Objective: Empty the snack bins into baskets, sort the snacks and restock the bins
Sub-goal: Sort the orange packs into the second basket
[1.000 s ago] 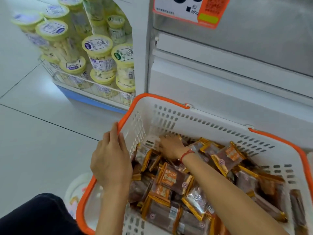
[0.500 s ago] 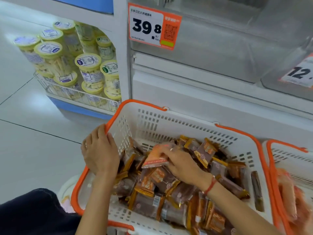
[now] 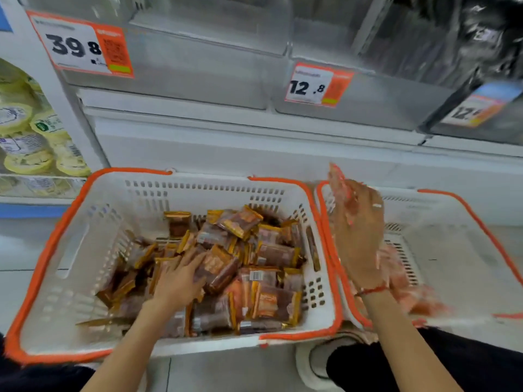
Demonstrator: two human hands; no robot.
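Note:
A white basket with an orange rim [image 3: 70,250] stands on the floor, holding several brown and gold snack packets [image 3: 254,250]. My left hand [image 3: 178,278] rests on those packets with its fingers straight. A second orange-rimmed basket [image 3: 467,250] stands to the right, touching the first, with blurred pink-orange packets [image 3: 416,295] in it. My right hand [image 3: 358,233] is raised over the second basket's left edge and pinches a pink-orange snack packet [image 3: 338,179] at its fingertips. That hand is motion-blurred.
Clear plastic bins [image 3: 198,66] line the shelf above, with price tags 39.8 [image 3: 76,46] and 12.8 [image 3: 311,86]. Yellow-lidded jars [image 3: 25,137] fill a rack at the left. My white shoe [image 3: 317,360] and dark trouser legs lie at the bottom edge.
My right hand lifted a pink-orange packet out of the left basket and carried it right, over the second basket. My left hand left the rim and went onto the packets. The view swung right.

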